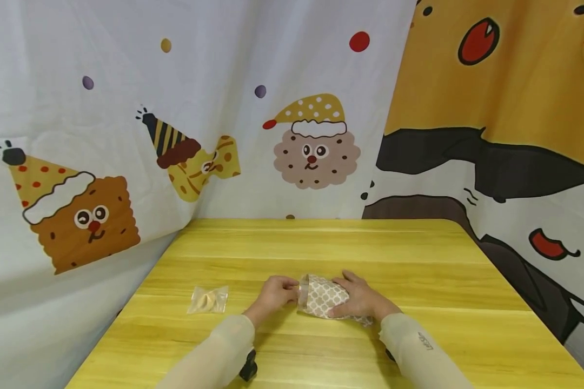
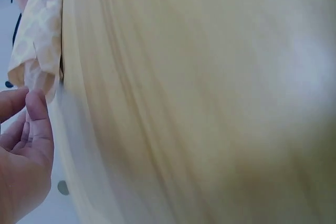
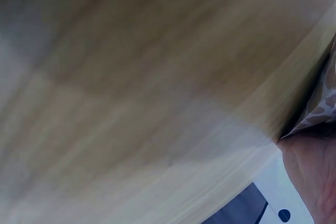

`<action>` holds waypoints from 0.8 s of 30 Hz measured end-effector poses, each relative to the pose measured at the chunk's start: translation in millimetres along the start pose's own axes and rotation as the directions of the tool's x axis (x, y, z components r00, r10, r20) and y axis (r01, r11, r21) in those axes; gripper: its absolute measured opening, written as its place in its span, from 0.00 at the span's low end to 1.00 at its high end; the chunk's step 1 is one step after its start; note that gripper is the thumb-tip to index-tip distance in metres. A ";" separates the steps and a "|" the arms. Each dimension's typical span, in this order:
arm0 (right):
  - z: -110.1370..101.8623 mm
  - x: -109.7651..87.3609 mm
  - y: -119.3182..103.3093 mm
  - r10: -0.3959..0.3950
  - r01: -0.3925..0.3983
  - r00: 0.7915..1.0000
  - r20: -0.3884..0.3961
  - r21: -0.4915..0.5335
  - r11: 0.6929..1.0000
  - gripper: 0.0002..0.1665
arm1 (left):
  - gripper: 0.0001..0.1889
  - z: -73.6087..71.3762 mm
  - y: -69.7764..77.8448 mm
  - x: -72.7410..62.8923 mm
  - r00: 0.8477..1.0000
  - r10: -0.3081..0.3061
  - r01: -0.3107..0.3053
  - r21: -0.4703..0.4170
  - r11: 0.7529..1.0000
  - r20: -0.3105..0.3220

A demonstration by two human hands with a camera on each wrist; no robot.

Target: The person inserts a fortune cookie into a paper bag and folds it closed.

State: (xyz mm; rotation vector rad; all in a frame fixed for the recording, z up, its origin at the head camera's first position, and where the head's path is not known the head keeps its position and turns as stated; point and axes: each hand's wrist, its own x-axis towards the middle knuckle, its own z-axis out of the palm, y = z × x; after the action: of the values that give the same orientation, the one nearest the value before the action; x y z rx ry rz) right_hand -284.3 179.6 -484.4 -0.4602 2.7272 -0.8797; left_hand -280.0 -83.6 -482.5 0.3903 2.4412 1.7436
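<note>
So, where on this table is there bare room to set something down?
Bare table stretches behind the patterned pouch to the curtain, and right of the right hand. A narrower patch separates the clear packet from the left hand. Both hands crowd the pouch.

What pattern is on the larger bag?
The bag has a beige-white lattice, clearest in the head view.

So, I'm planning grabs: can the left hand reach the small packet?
Probably yes: nothing stands between the left hand and the packet, though that hand pinches clear plastic at the patterned bag.
</note>
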 end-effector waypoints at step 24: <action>2.7 3.2 4.5 -0.001 0.001 1.000 -0.001 -0.015 1.000 0.60 | 0.18 -2.7 7.2 1.6 0.993 -0.018 -0.007 0.215 0.977 0.113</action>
State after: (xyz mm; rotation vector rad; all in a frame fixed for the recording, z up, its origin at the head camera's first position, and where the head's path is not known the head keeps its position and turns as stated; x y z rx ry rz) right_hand -287.3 180.5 -489.6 -0.4641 2.7370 -0.8603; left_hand -281.2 -83.4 -474.7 0.4900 2.5511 1.4159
